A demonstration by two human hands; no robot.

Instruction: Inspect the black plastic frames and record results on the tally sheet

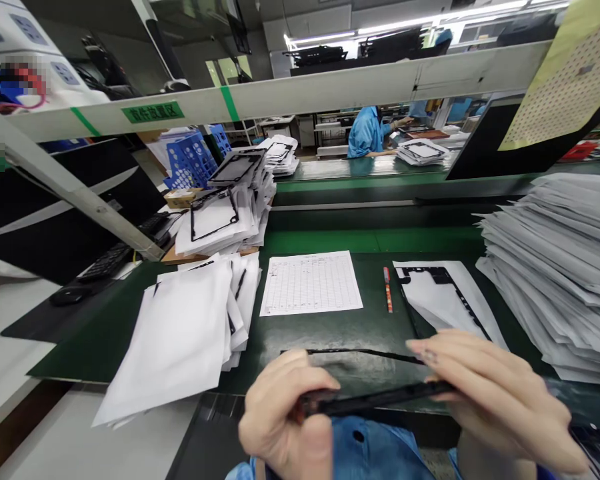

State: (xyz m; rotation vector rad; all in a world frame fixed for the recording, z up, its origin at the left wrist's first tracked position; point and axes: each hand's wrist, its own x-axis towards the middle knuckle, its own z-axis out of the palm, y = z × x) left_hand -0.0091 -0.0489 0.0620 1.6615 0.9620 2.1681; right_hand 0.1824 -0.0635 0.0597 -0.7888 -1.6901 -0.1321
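Both of my hands hold a thin black frame (380, 399) near the table's front edge, tilted so that it shows almost edge-on. My left hand (290, 407) is closed round its left end, thumb toward me. On the right end, my right hand (495, 393) pinches the frame between thumb and fingers. A thin black strip of the frame spans between the hands on the far side. Beyond my right hand, another black frame (443, 275) lies on a white sheet (467, 287). A printed form (311, 283) and a red pen (388, 291) lie ahead.
White sheets (180, 327) lie stacked at the left, with more sheets and black frames behind them. A tall stack of white sleeves (560, 267) stands at the right. A shelf beam (300, 83) crosses above. A person in blue (367, 132) sits farther back.
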